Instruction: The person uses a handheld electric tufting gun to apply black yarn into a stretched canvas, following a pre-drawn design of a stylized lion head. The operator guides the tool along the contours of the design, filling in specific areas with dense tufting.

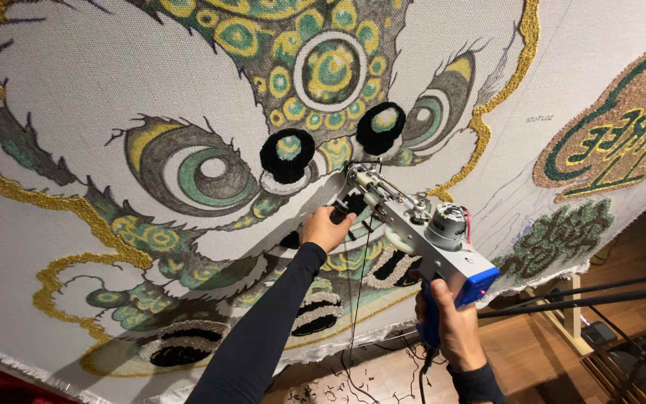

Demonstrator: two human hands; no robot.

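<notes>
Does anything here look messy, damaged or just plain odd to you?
Mostly tidy work. The one messy spot: dark yarn clippings lie scattered on the wooden floor below the stretched cream cloth's frayed bottom edge. The left hand and right hand grip the grey-and-blue tufting gun against the cloth; nothing looks damaged.

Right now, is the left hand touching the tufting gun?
Touching. The head view shows the left hand wrapped around the black front handle of the tufting gun, no gap visible.

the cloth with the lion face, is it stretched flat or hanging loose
Stretched flat. The cloth shows no folds or sag, and the tufting gun, held by the left hand and right hand, presses against it.
</notes>
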